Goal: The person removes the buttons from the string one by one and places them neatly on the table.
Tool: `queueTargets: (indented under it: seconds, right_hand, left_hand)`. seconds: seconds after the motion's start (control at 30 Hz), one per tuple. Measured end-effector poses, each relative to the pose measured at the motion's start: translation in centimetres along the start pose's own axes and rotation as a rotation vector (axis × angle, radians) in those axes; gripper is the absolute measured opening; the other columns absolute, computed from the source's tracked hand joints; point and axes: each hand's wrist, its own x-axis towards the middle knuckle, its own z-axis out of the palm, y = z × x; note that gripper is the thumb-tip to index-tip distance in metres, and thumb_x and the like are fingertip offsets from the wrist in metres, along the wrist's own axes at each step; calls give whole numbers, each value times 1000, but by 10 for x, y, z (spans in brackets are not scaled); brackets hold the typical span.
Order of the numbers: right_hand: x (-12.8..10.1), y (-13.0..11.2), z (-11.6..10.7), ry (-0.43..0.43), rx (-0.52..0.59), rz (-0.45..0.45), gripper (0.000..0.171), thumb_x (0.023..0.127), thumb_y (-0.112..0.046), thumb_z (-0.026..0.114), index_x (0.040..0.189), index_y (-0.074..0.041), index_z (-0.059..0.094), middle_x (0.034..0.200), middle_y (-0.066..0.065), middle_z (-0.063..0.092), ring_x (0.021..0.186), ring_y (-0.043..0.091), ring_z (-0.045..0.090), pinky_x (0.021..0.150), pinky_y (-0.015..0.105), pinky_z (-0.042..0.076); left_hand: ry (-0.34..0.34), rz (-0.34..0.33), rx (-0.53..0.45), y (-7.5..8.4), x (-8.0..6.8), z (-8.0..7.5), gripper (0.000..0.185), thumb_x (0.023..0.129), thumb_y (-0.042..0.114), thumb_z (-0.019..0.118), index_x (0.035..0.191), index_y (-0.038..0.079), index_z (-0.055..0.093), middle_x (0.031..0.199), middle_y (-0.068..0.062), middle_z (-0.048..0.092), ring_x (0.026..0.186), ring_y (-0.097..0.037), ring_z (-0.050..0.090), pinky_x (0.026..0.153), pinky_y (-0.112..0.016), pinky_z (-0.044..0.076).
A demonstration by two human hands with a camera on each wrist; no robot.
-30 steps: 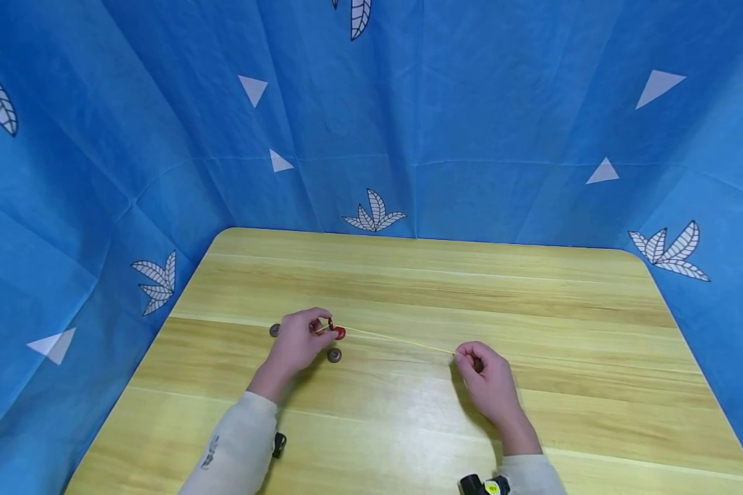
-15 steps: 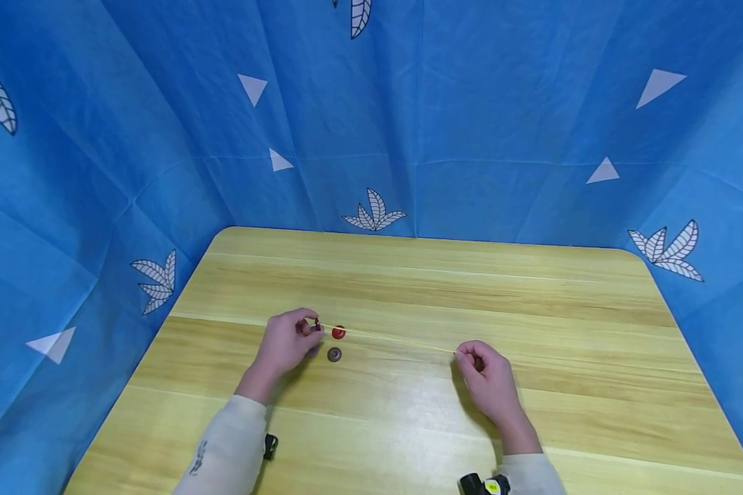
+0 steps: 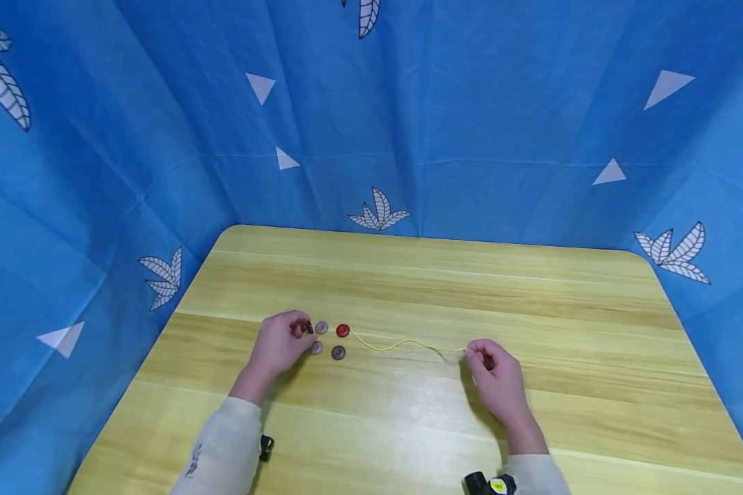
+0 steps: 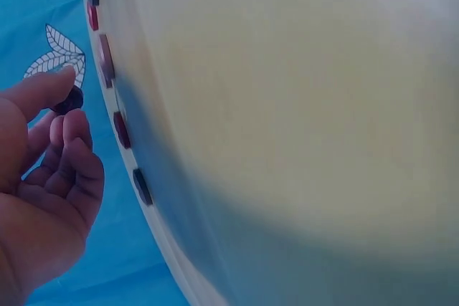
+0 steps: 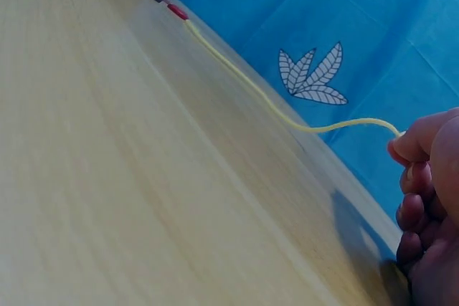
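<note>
My left hand (image 3: 302, 329) pinches a small dark button (image 3: 307, 328) between thumb and forefinger, just above the wooden table (image 3: 446, 289); the left wrist view shows the same dark button (image 4: 69, 99) at the fingertips (image 4: 66, 77). To its right lie a red button (image 3: 342, 331), two pinkish buttons (image 3: 321, 328) and a grey button (image 3: 338, 353). A thin yellow string (image 3: 402, 342) runs slack from the red button to my right hand (image 3: 469, 354), which pinches its end. In the right wrist view the string (image 5: 244, 80) reaches my fingertips (image 5: 410, 141).
Blue cloth with white leaf and triangle prints (image 3: 378, 124) hangs round the table on the left, back and right. Both forearms wear pale sleeves (image 3: 223, 447) with a small black device at each wrist. Bare wood stretches behind and to the right of the hands.
The string, taut between both hands before, now lies slack on the table. My left hand has drawn back to the left, away from the red button, with the dark button in its fingers.
</note>
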Motion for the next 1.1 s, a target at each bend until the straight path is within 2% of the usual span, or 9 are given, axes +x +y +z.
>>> queueTargets:
  seconds: [0.1, 0.2, 0.37, 0.57, 0.73, 0.83, 0.97, 1.1]
  right_hand:
    - [-1, -13, -1, 10, 0, 4, 7, 93, 6, 63, 87, 3, 64, 70, 4, 52, 62, 11, 48, 54, 20, 40]
    - [-1, -20, -3, 17, 10, 12, 7, 92, 8, 62, 86, 5, 64, 69, 6, 53, 61, 11, 48, 54, 20, 41]
    - [0, -3, 0, 15, 9, 13, 9, 94, 3, 64, 86, 0, 65, 69, 2, 54, 61, 10, 48, 54, 20, 40]
    - [1, 11, 3, 10, 13, 11, 11, 95, 0, 64, 85, -4, 66, 68, 2, 54, 60, 12, 49, 54, 21, 41]
    - [1, 11, 3, 7, -9, 16, 11, 95, 0, 64, 85, -4, 65, 68, 2, 53, 60, 11, 48, 54, 21, 40]
    - [-1, -9, 1, 5, -14, 13, 10, 94, 4, 63, 85, 0, 65, 68, 4, 53, 60, 11, 48, 54, 20, 40]
    - [-2, -14, 1, 8, -15, 7, 10, 93, 7, 63, 85, 2, 65, 68, 5, 54, 60, 11, 47, 54, 20, 40]
    - [0, 7, 3, 6, 6, 7, 10, 94, 1, 64, 85, -3, 66, 69, 2, 54, 61, 11, 48, 54, 20, 40]
  left_hand:
    - [-9, -30, 26, -4, -2, -3, 18, 80, 7, 84, 93, 8, 71, 70, 2, 55, 65, -15, 52, 63, -34, 46]
    - [-38, -49, 36, -7, -3, -4, 21, 80, 11, 85, 94, 7, 70, 69, 1, 54, 63, -16, 50, 61, -34, 43]
    - [-80, -93, 46, -13, -5, -6, 28, 77, 13, 87, 98, 4, 70, 69, -1, 53, 61, -17, 49, 59, -34, 42]
    - [-104, -123, 63, -16, -9, -14, 26, 75, 9, 86, 95, 3, 70, 69, -2, 53, 61, -17, 48, 58, -33, 41]
    - [-112, -150, 49, -20, -9, -14, 27, 75, 11, 87, 95, 2, 71, 69, -2, 52, 64, -17, 48, 60, -33, 40]
    - [-111, -172, 21, -24, -9, -13, 27, 75, 11, 87, 97, 3, 72, 69, -2, 52, 64, -18, 48, 61, -34, 40]
    - [-113, -180, -11, -26, -9, -13, 27, 76, 11, 87, 98, 3, 74, 68, -3, 52, 63, -18, 47, 61, -34, 40]
    - [-121, -200, -27, -28, -9, -13, 28, 77, 12, 87, 100, 3, 74, 68, -3, 52, 64, -18, 48, 62, -33, 40]
